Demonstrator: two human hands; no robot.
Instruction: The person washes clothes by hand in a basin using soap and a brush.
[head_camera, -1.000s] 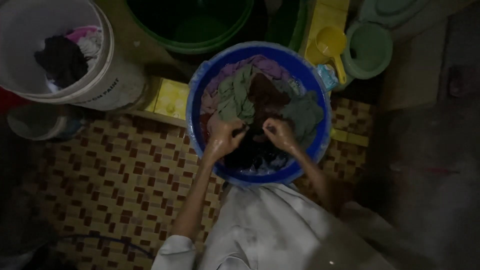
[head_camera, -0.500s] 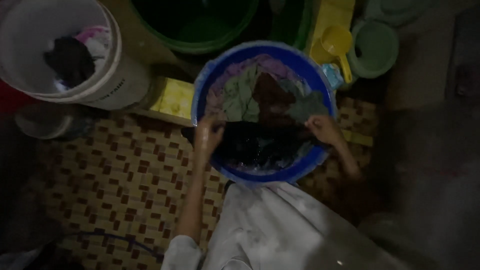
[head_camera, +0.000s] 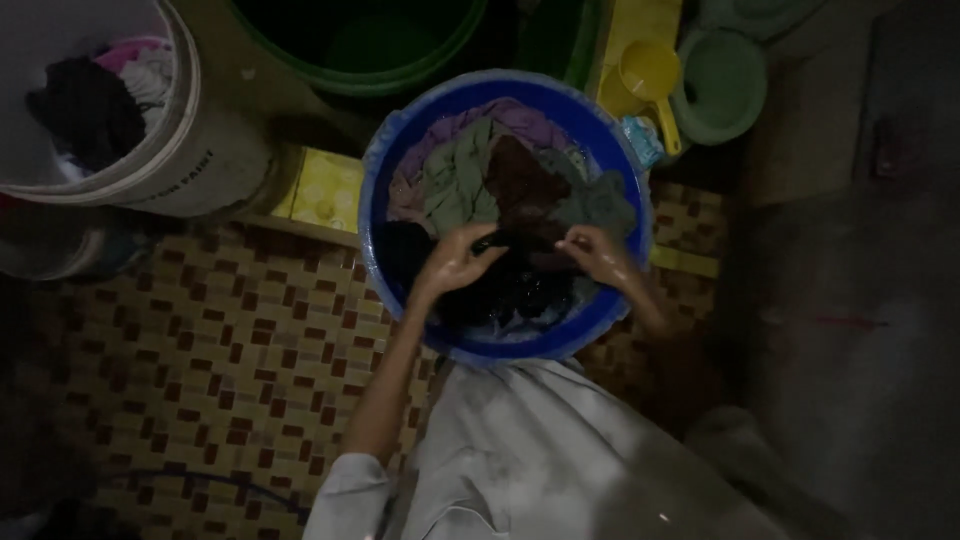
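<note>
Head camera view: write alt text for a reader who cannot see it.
Seen from above in dim light, a person's left hand and right hand grip a dark wet cloth inside a blue basin full of soaking clothes. A white bucket of laundry stands to the left on the patterned tile floor, a yellow scoop behind the basin.

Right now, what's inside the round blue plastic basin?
The round blue plastic basin holds wet clothes: a green garment, a purple one, a maroon one. Both hands, left and right, grip a dark cloth in soapy water. Its bottom is covered.
</note>
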